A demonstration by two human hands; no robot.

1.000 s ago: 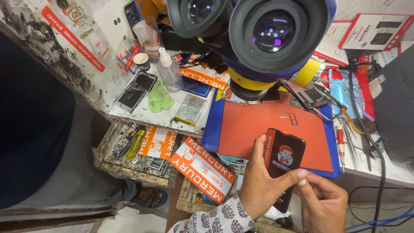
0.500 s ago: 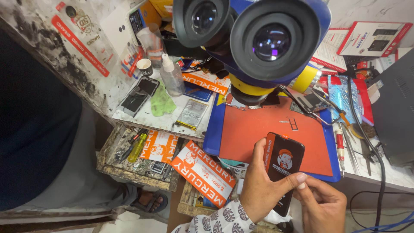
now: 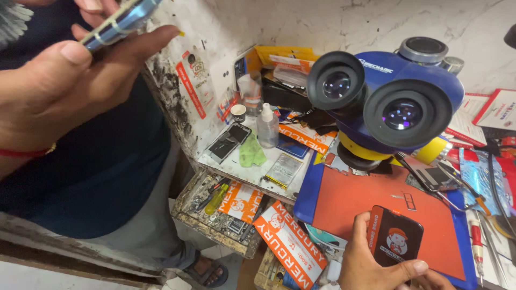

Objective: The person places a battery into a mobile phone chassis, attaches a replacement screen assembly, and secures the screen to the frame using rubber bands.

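Note:
My left hand point(image 3: 368, 263) holds a flat black packet point(image 3: 395, 236) with a small red and white cartoon figure printed on it. The thumb runs up its left edge and a finger crosses its lower end. The packet hovers over the near edge of an orange work mat point(image 3: 371, 198) with a blue border. Only a sliver of my right hand point(image 3: 436, 281) shows at the bottom edge, just under the packet; its fingers are cut off.
A blue stereo microscope point(image 3: 387, 102) stands over the mat. At upper left another person's hand point(image 3: 59, 80) holds a phone point(image 3: 121, 21) edge-on. Small bottles point(image 3: 267, 126), phone parts, orange boxes point(image 3: 290, 244) and tweezers point(image 3: 457, 188) crowd the bench and open drawer point(image 3: 215, 215).
The view has swung up and left, bringing the other person's hand and phone into sight. My right hand has slid almost out of the bottom edge. The packet stays in my left hand.

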